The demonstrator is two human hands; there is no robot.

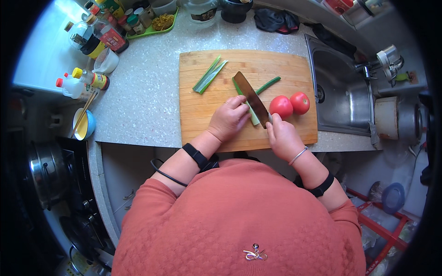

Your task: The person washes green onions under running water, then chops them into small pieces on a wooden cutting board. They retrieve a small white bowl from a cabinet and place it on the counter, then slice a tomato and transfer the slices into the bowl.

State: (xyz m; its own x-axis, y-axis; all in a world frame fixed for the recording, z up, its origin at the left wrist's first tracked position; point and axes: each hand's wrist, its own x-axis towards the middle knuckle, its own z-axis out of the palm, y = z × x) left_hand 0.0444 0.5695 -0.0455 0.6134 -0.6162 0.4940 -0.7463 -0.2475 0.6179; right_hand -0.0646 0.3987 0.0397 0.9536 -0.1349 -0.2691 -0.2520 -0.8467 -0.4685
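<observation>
On a wooden cutting board (pixel 207 114), my right hand (pixel 284 137) grips the handle of a kitchen cleaver (pixel 251 95). Its broad dark blade lies along a length of green onion (pixel 254 115), covering part of it. My left hand (pixel 232 116) presses its fingertips on that stalk, just left of the blade. Behind the blade a green onion leaf (pixel 268 85) sticks out to the right. Split green onion leaves (pixel 210 76) rest apart at the board's upper left. Two red tomatoes (pixel 281 106) (pixel 299 103) sit side by side right of the cleaver.
A steel sink (pixel 342 93) with a faucet (pixel 366 70) adjoins the board's right side. Several seasoning bottles (pixel 109 34) stand at the back left. A blue bowl (pixel 90 125) with chopsticks (pixel 84 110) across it is at the left counter edge, above a stove (pixel 77 165). A dark cloth (pixel 276 21) lies behind.
</observation>
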